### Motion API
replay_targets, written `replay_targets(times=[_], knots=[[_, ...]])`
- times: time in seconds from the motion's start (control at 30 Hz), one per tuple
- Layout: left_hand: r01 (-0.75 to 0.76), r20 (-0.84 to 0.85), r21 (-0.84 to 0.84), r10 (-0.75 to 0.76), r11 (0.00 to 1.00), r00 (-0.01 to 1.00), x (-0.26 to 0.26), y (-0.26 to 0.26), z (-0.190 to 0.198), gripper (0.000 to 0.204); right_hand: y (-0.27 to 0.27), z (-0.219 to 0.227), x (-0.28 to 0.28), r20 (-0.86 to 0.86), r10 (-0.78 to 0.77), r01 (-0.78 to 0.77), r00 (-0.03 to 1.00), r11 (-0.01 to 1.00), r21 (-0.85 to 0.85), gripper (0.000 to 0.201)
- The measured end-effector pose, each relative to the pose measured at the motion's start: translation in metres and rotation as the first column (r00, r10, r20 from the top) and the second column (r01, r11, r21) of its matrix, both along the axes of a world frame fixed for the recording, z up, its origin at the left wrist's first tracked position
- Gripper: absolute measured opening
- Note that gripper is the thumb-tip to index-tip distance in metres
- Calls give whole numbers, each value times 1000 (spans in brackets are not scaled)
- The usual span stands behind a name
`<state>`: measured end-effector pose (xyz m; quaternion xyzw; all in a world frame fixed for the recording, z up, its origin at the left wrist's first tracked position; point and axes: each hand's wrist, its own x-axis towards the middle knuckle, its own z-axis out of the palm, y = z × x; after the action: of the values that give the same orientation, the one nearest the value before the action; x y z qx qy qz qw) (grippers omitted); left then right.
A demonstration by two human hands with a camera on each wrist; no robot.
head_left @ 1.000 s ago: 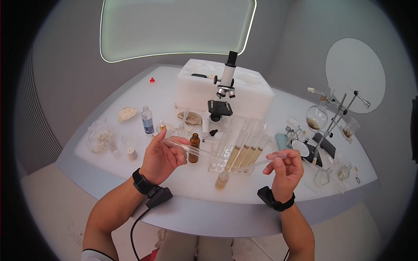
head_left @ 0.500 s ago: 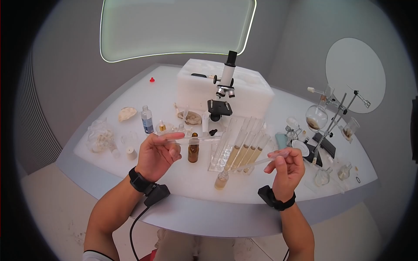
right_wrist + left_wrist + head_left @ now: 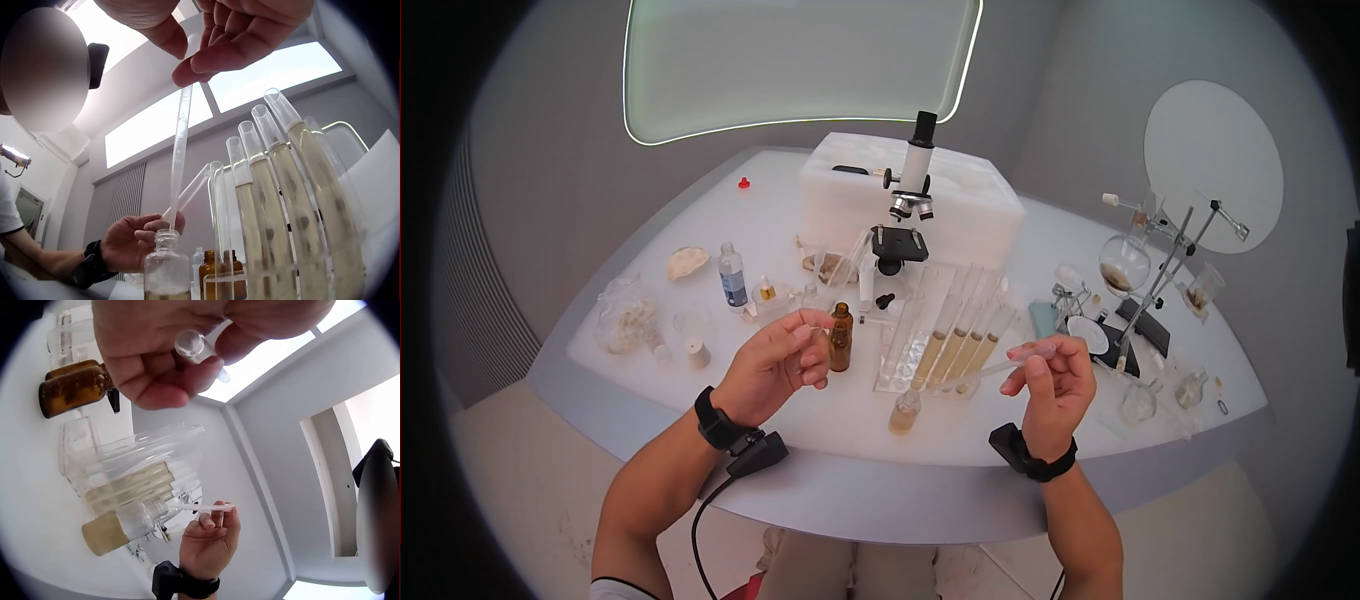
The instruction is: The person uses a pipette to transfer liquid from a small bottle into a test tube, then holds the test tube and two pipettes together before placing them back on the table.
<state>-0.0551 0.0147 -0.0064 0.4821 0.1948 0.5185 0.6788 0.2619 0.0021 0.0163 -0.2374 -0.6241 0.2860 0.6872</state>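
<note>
My left hand [image 3: 772,368] pinches a clear test tube [image 3: 189,344], its rounded bottom end poking past the fingers in the left wrist view. The tube leans away toward the back of the table. My right hand [image 3: 1055,390] holds a translucent plastic dropper [image 3: 180,144] by its bulb, slanting down. Its tip reaches the mouth of a small clear bottle [image 3: 904,412] containing pale brown liquid. Behind that bottle, a clear rack [image 3: 888,376] carries several test tubes [image 3: 956,352], some filled with cloudy tan liquid. An amber bottle [image 3: 841,340] stands beside my left fingertips.
A microscope [image 3: 915,175] stands behind the rack, before a white foam block [image 3: 990,215]. A labelled plastic bottle [image 3: 732,276], a bag of pale pieces [image 3: 628,315] and a white cap [image 3: 697,352] lie left. At right are a stand-held round flask [image 3: 1122,265] and small glass bottles [image 3: 1140,402].
My left hand has turned the test tube from lying nearly level, pointing right, to leaning up and away, with the fingers now more curled. My right hand and the dropper stay almost still.
</note>
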Motion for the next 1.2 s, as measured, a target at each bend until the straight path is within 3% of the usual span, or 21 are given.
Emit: replay_targets(times=[0.07, 0.23, 0.47, 0.53, 0.57, 0.97, 1.1, 1.2], knots=[[8, 9, 13, -9, 1000, 1000, -2, -1, -1, 28, 0, 0, 0, -6, 6, -6, 1000, 1000, 2, 15], [-196, -134, 150, 216, 969, 967, 7, -3, 2, 26, 0, 0, 1, -1, 37, -37, 999, 999, -15, 14], [-324, -143, 157, 346, 933, 927, 25, -5, 25, 21, 0, 2, 1, -22, 68, -69, 997, 997, -19, 14], [-401, -313, 330, 500, 854, 808, 24, 1, 38, 20, -2, 4, 2, -40, 73, -74, 997, 997, -22, 13], [-426, -286, 333, 520, 841, 804, 29, 1, 45, 20, -1, 1, 3, -37, 70, -71, 997, 997, -24, 14], [-302, -366, 594, 585, 746, 724, 51, 8, 72, 13, 1, -2, 1, -37, 78, -79, 996, 996, -30, 12], [-255, -396, 569, 532, 782, 749, 62, 8, 82, 15, 3, -3, 2, -30, 68, -68, 997, 997, -18, 12], [-281, -332, 660, 605, 697, 723, 68, 11, 85, 18, 5, -4, 2, -19, 66, -66, 998, 998, -8, 12]])
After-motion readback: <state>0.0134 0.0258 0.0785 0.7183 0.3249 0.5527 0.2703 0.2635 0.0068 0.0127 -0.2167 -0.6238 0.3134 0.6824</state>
